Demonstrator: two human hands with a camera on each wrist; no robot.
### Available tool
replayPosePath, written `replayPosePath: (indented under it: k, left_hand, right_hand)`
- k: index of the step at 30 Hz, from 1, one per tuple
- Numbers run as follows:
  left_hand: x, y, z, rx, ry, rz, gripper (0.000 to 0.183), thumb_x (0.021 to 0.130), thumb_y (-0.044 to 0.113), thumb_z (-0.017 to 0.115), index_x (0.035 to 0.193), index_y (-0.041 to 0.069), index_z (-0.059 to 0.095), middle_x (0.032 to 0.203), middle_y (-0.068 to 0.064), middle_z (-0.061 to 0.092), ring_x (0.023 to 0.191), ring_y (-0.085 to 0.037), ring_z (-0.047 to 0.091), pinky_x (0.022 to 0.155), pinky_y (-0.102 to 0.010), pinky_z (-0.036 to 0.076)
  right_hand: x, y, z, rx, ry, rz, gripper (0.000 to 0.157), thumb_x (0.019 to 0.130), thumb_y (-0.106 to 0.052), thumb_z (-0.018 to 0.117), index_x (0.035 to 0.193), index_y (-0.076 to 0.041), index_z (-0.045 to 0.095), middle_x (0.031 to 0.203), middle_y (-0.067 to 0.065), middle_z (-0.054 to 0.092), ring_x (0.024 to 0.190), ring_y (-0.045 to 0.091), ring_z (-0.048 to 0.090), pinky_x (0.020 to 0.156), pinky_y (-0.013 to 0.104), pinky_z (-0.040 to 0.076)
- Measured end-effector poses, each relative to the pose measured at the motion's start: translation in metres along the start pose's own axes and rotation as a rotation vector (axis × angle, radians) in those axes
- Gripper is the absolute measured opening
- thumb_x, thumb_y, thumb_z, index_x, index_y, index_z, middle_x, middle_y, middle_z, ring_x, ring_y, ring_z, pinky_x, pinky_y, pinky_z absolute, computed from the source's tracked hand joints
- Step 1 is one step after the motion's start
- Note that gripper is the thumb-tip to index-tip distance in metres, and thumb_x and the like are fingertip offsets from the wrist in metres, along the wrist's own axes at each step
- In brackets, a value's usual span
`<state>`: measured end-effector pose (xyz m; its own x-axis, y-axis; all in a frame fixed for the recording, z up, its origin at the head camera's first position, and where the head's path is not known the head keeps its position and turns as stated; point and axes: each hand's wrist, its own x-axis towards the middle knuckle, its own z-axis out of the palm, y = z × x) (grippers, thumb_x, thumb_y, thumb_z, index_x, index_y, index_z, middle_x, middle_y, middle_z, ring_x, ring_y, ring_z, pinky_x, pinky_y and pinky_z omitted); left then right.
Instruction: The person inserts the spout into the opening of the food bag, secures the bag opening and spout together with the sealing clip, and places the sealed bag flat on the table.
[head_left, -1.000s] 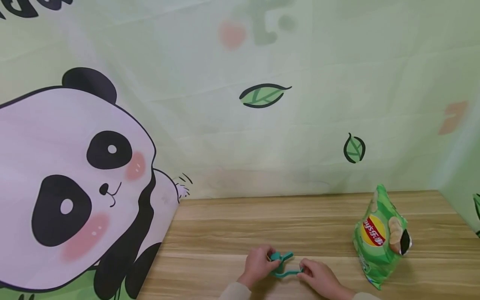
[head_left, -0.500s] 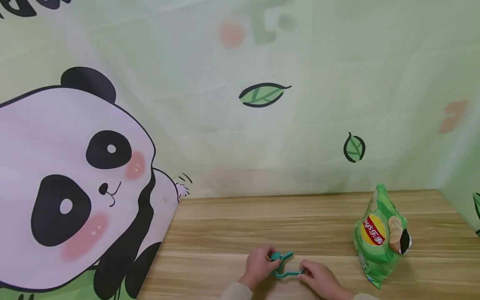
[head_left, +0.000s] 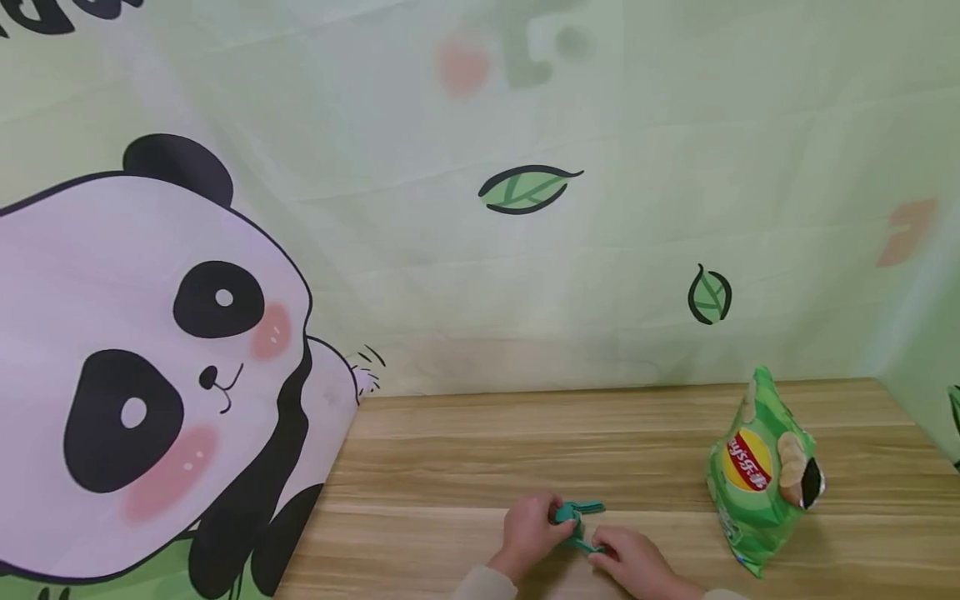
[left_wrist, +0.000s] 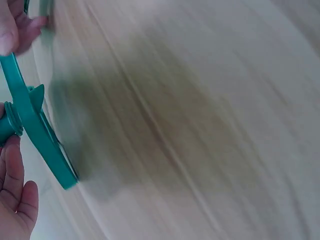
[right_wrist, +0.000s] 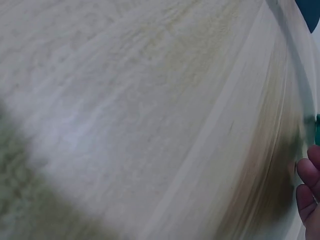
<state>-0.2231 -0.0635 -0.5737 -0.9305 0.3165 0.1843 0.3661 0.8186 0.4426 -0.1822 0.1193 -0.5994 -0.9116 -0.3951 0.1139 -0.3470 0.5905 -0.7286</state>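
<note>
Between the hands, close over the table, is a teal bag clip (head_left: 567, 514) with long narrow arms. In the left wrist view the clip (left_wrist: 37, 125) shows a flat bar and a round ridged spout. My left hand (head_left: 527, 529) grips the clip at its spout, thumb and fingers around it. My right hand (head_left: 633, 560) pinches the end of the clip's nearer arm. In the right wrist view only the curled fingertips of the right hand (right_wrist: 310, 187) show at the right edge, with a sliver of teal above them.
A green Lay's chip bag (head_left: 757, 479) stands upright on the wooden table (head_left: 450, 450), to the right of the hands. Behind the table hangs a pale green cloth backdrop (head_left: 420, 267) printed with leaves and a panda, which also covers the left side.
Both forearms stay low in front. The left hand has shifted right with the clip and the right hand slightly left, so they are closer; the clip's far arm has turned to point more to the right.
</note>
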Motion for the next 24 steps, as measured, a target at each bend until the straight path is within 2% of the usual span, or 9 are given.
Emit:
replayPosePath:
  k: [3,13,20,24]
  left_hand:
    - [0.0015,0.0055,0.0003,0.007,0.003,0.024,0.022,0.072,0.034,0.068,0.082,0.016,0.063,0.064,0.012,0.055,0.055,0.004,0.040,0.048,-0.013,0.030]
    - [-0.0006,0.0017,-0.0033,-0.013,0.008,-0.007,0.021,0.072,0.032,0.069,0.083,0.016,0.062,0.063,0.012,0.051,0.054,0.002,0.037,0.047,-0.014,0.029]
    - [-0.0003,0.0012,-0.0037,-0.022,-0.014,-0.023,0.022,0.073,0.033,0.069,0.084,0.016,0.062,0.066,0.011,0.055,0.056,0.002,0.042,0.049,-0.014,0.033]
    - [0.0005,0.0017,-0.0040,-0.034,-0.017,-0.027,0.022,0.074,0.033,0.068,0.085,0.016,0.062,0.069,0.011,0.058,0.059,0.003,0.045,0.051,-0.014,0.035]
  right_hand:
    - [0.0015,-0.0018,0.0008,0.005,-0.009,0.005,0.011,0.081,-0.028,0.060,0.075,-0.021,0.054,0.063,-0.015,0.041,0.056,-0.004,0.036,0.050,0.016,0.032]
    - [0.0024,0.0024,-0.0016,-0.074,-0.025,0.026,0.011,0.079,-0.028,0.063,0.073,-0.021,0.055,0.064,-0.014,0.042,0.056,-0.003,0.036,0.050,0.017,0.031]
    - [-0.0007,0.0044,-0.0027,-0.152,-0.033,-0.015,0.011,0.077,-0.028,0.065,0.074,-0.021,0.056,0.069,-0.013,0.042,0.059,-0.003,0.035,0.050,0.017,0.031]
    - [0.0003,0.0052,-0.0034,-0.169,-0.047,0.011,0.010,0.076,-0.027,0.066,0.075,-0.021,0.058,0.071,-0.013,0.043,0.061,-0.003,0.037,0.052,0.017,0.033]
